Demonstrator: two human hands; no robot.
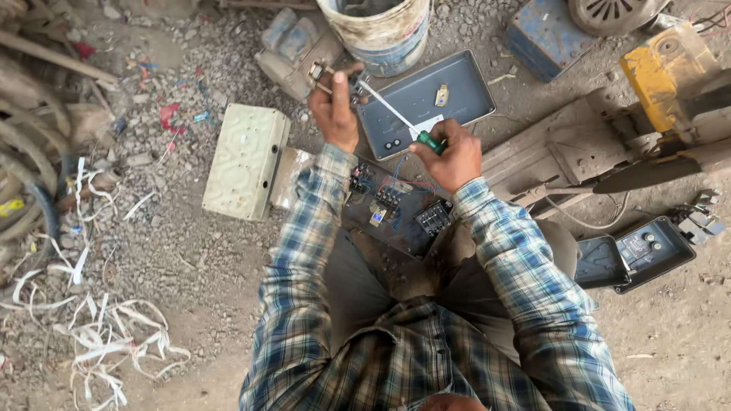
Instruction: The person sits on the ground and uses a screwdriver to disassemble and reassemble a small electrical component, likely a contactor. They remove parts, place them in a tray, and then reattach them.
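Head view: cream rectangular box cover point(245, 160) lies flat on the gravel floor point(190, 251), left of the person. Grey metal tray lid point(426, 99) lies ahead, small brass tag and white slip inside. Paint-stained bucket point(384, 30) just beyond it. Blue box point(544, 34) top right, yellow casing point(670, 72) far right. Two dark open enclosures point(636, 255) right of the knee. Left hand point(335, 106), grip pinching a small metal part point(318, 74) above the tray edge. Right hand point(449, 156), grip closed round a green-handled screwdriver point(396, 114), shaft angled up-left to the part. Dark wiring panel point(396, 205) with black terminal blocks and blue and red wires sits on the lap, under both wrists.
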